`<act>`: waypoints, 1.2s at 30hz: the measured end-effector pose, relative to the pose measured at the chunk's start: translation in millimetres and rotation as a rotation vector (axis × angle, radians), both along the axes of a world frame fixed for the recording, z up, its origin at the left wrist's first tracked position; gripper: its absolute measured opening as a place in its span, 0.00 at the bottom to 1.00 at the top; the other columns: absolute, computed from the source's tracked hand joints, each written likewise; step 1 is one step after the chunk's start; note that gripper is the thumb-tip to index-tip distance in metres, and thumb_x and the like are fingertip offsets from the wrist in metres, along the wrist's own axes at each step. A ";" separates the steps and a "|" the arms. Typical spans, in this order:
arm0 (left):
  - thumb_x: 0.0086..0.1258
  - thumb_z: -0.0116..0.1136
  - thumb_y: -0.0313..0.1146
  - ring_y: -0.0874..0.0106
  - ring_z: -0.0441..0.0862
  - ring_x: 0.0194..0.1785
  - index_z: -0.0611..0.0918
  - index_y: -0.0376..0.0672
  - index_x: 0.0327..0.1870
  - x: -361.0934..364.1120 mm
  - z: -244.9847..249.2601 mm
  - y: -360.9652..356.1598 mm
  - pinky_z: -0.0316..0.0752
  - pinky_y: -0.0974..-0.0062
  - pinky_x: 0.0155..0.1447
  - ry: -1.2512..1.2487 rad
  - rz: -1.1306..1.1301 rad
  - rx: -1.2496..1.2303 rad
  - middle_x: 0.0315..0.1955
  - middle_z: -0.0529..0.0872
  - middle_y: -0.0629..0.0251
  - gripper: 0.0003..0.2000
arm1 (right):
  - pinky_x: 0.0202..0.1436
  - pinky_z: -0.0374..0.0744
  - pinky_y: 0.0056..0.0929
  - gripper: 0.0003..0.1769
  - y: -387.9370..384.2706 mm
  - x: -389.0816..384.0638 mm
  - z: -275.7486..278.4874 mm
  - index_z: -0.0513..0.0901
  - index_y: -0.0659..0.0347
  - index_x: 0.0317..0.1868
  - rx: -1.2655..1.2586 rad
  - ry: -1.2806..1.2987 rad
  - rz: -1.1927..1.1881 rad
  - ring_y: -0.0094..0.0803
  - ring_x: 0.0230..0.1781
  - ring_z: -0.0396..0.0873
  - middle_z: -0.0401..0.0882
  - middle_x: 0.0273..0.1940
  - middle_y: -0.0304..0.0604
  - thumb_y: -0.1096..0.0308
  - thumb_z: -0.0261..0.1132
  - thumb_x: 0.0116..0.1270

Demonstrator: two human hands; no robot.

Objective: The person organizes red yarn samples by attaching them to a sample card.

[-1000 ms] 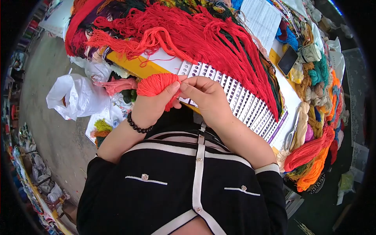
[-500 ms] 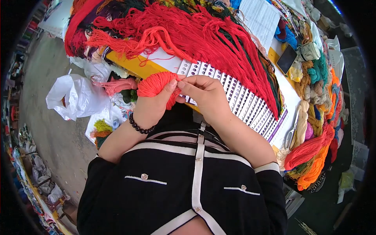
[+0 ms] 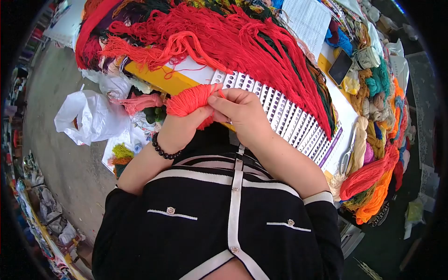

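Observation:
A bundled skein of coral-red yarn [image 3: 189, 99] is in my left hand [image 3: 183, 129], whose fingers are wrapped around it from below and are partly hidden. At the skein's right end, my right hand [image 3: 248, 115] pinches a strand of the same yarn [image 3: 221, 94] between thumb and fingers. The two hands meet there, close in front of my body. Just beyond my right hand lies a white card with rows of dark holes [image 3: 280, 114], partly covered by long loose red yarn [image 3: 224, 44].
A white plastic bag [image 3: 88, 116] stands at the left, with pink yarn [image 3: 142, 103] beside it. Along the right of the table lie a phone [image 3: 340, 66], scissors [image 3: 346, 159], orange yarn [image 3: 376, 203] and several other coloured skeins. A printed sheet [image 3: 305, 23] lies at the back.
The coral-red skein has tilted slightly in my left hand, and my left thumb has shifted lower. My right hand has moved slightly left; a loop of yarn now shows above its fingers.

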State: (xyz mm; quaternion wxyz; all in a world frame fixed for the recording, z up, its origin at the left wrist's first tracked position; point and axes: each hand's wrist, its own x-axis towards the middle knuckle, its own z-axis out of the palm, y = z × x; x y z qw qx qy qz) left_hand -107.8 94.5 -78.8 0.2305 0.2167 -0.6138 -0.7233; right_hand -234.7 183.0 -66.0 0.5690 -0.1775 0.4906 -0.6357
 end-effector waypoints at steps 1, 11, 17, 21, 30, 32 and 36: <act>0.64 0.48 0.22 0.77 0.80 0.37 0.75 0.35 0.58 1.1 0.2 0.6 0.75 0.81 0.44 -0.053 -0.019 -0.027 0.42 0.83 0.64 0.19 | 0.32 0.69 0.18 0.07 -0.5 -0.3 -1.9 0.81 0.68 0.36 0.014 0.011 -0.003 0.20 0.24 0.71 0.75 0.22 0.35 0.71 0.62 0.62; 0.67 0.50 0.27 0.80 0.79 0.28 0.78 0.36 0.53 3.8 11.3 -3.6 0.74 0.83 0.29 -0.029 -0.045 0.330 0.36 0.83 0.66 0.15 | 0.41 0.76 0.22 0.05 5.2 -0.8 5.2 0.81 0.67 0.35 -0.097 -0.098 -0.033 0.23 0.31 0.78 0.82 0.33 0.42 0.74 0.62 0.62; 0.68 0.50 0.28 0.77 0.80 0.29 0.79 0.35 0.49 1.9 9.4 -0.3 0.77 0.82 0.31 0.067 0.054 0.344 0.36 0.83 0.64 0.12 | 0.43 0.76 0.23 0.05 6.1 -1.6 4.1 0.81 0.67 0.35 -0.110 -0.108 -0.036 0.24 0.32 0.79 0.82 0.32 0.41 0.75 0.61 0.61; 0.69 0.52 0.31 0.78 0.80 0.31 0.80 0.34 0.45 -0.6 6.0 1.1 0.76 0.82 0.33 -0.043 0.101 0.293 0.33 0.83 0.65 0.11 | 0.41 0.75 0.23 0.04 5.7 0.3 2.3 0.82 0.66 0.34 -0.076 -0.063 -0.050 0.26 0.29 0.80 0.82 0.30 0.41 0.74 0.62 0.60; 0.70 0.49 0.29 0.73 0.82 0.37 0.78 0.32 0.49 2.7 4.0 -7.2 0.76 0.78 0.45 0.143 0.166 0.214 0.33 0.84 0.62 0.12 | 0.46 0.72 0.26 0.04 2.5 -12.4 -7.6 0.77 0.61 0.35 -0.116 -0.427 -0.164 0.28 0.36 0.77 0.78 0.32 0.37 0.70 0.58 0.62; 0.69 0.46 0.25 0.72 0.82 0.39 0.74 0.31 0.55 7.6 5.1 -11.8 0.76 0.77 0.47 0.178 0.020 0.304 0.37 0.84 0.60 0.16 | 0.43 0.71 0.25 0.06 3.5 -19.1 -12.5 0.77 0.62 0.36 -0.194 -0.560 -0.105 0.26 0.31 0.74 0.76 0.30 0.36 0.69 0.57 0.63; 0.67 0.45 0.23 0.74 0.82 0.39 0.73 0.31 0.57 1.9 4.8 -0.8 0.75 0.78 0.47 0.104 -0.012 0.243 0.39 0.84 0.61 0.17 | 0.40 0.71 0.23 0.08 2.9 -12.6 -10.0 0.80 0.66 0.36 -0.113 -0.219 -0.011 0.23 0.27 0.71 0.76 0.27 0.37 0.69 0.59 0.63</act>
